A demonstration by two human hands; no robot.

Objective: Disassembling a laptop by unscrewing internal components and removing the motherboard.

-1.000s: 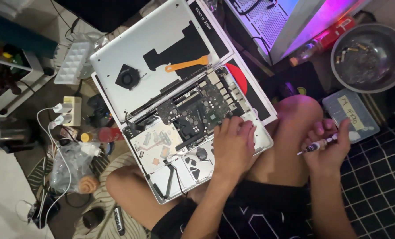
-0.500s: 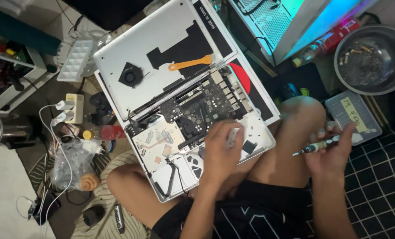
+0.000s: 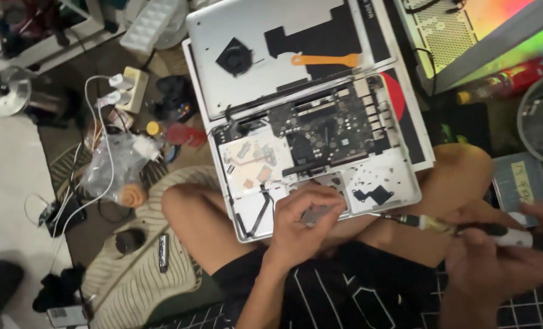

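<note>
— Laptop, opened up with its circuit board bare, lies across the person's crossed legs; its removed bottom cover sits just behind, an orange pry tool on it.

— And the hands?

— Left hand rests on the laptop's near edge, fingers curled, pinching something small I can't make out. Right hand is clenched around a screwdriver.

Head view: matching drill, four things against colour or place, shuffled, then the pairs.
Things:
1. pry tool
2. fan
3. screwdriver
4. metal bowl

Places and colours:
A. at the frame's right edge
B. orange, on the detached bottom cover
C. held in the right hand
D. black, round, on the cover's left part

Pairs: 1-B, 2-D, 3-C, 4-A
</note>
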